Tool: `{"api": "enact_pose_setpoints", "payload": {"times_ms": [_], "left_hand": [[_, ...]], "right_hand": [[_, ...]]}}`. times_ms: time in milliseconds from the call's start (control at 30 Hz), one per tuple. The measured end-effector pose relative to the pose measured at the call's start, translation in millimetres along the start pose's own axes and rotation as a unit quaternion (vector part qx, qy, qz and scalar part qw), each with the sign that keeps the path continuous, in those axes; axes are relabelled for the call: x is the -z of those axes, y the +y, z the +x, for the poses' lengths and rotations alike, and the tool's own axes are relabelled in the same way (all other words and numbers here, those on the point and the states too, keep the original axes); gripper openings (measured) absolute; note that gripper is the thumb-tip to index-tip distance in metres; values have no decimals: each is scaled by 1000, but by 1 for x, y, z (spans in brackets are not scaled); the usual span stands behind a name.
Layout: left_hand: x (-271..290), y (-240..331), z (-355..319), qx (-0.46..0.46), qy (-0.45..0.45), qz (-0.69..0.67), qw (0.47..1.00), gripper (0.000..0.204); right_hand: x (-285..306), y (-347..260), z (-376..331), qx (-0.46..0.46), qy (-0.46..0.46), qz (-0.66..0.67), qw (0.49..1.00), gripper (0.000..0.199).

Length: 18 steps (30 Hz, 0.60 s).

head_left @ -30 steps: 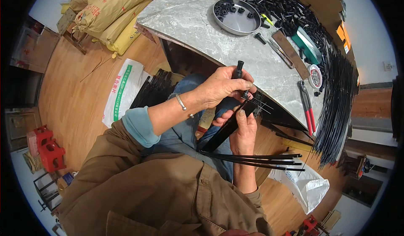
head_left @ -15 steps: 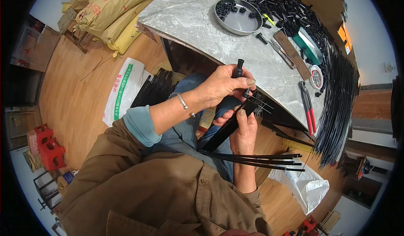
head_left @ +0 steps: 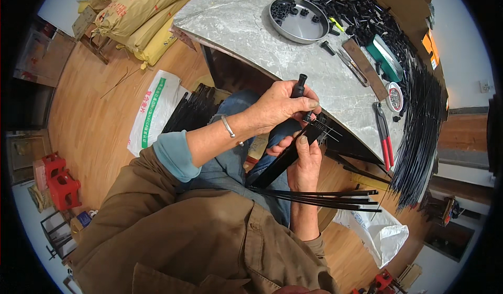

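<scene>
Little differs from half a second ago: both hands stay in the same place over the lap, and the black handle keeps its upright tilt. The left hand point(head_left: 280, 105) is closed around the black handle point(head_left: 298, 84), whose knobbed end sticks up above the fingers. The right hand point(head_left: 304, 158) grips a black strip bundle point(head_left: 285, 160) that slants from the lap up toward the left hand; thin wires point(head_left: 327, 129) fan out from its upper end, just beside the left fingertips. A second sheaf of black rods point(head_left: 325, 197) lies across the lap, below the right wrist.

The table point(head_left: 241, 26) is a grey marbled slab, set on a wooden floor point(head_left: 94, 116). On it sit one round metal tray point(head_left: 298, 21) with small black parts, one pair of red-handled pliers point(head_left: 385, 137), one small round tin point(head_left: 394, 97) and a heap of black pieces at the far edge. A long mass of black rods point(head_left: 419, 131) hangs along the right edge. Yellow sacks point(head_left: 141, 16) are stacked at the left, one white bag point(head_left: 154, 108) lies on the floor, and a red stool point(head_left: 55, 181) stands farther left.
</scene>
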<state>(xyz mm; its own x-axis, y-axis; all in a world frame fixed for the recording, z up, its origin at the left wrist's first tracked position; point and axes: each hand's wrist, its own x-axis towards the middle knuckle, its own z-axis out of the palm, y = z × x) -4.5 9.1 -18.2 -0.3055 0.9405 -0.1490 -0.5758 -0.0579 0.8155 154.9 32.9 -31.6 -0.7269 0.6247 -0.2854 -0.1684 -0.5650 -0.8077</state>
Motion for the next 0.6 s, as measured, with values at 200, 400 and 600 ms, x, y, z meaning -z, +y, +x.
{"api": "enact_pose_setpoints", "payload": {"times_ms": [200, 400, 600], "left_hand": [[-1, 0, 0, -1, -6, 10, 1000, 21], [-3, 9, -2, -1, -19, 42, 999, 19], [-4, 15, -2, 5, -26, 58, 998, 18]], "right_hand": [[-2, 0, 1, -3, 10, -3, 1000, 19], [-3, 4, 0, 8, 9, 12, 1000, 19], [-19, -5, -5, 51, 54, -98, 992, 20]]}}
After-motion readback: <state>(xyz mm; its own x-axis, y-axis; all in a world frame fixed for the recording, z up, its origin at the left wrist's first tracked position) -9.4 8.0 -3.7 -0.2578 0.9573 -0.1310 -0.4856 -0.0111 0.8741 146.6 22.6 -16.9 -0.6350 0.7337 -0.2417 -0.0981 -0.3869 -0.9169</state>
